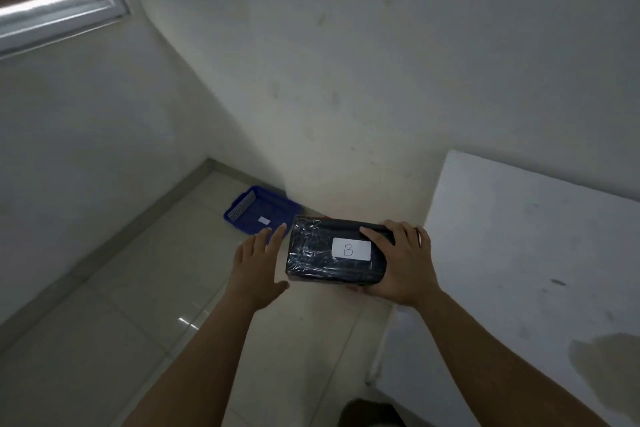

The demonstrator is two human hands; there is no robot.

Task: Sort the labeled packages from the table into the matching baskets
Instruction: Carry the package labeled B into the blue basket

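Observation:
A black package (322, 255) wrapped in shiny film carries a white label marked "B" on its top face. My right hand (403, 262) grips its right end and holds it in the air over the floor, just left of the table. My left hand (258, 262) hovers beside the package's left end with fingers spread, not touching it. A blue basket (263, 210) with a small white label sits on the floor by the wall, beyond my left hand.
The white table (519, 253) fills the right side, its top scuffed, with its left edge next to my right hand. Pale floor tiles (121, 305) spread to the left. White walls meet in a corner behind the basket, and a window sits at the upper left.

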